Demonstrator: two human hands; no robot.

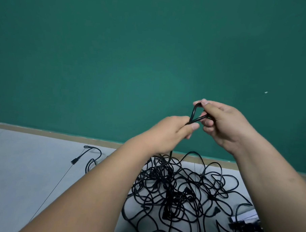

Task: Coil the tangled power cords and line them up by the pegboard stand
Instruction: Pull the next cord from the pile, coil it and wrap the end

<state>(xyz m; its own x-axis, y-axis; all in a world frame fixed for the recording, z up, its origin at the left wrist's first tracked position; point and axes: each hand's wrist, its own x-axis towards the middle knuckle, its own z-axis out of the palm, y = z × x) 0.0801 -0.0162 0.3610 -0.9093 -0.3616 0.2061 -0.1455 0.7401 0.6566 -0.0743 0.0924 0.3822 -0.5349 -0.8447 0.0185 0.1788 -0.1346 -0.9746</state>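
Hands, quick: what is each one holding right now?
Left hand: closed, gripping the black cord.
Right hand: closed, pinching the same cord's loop.

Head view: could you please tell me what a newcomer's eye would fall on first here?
First, two hands raised mid-frame against the green wall: the left hand grips a black cord and the right hand pinches its folded loop. Below them, a big tangle of black cords sprawls on the pale floor at the wall's foot, with one plug lying apart to the left.
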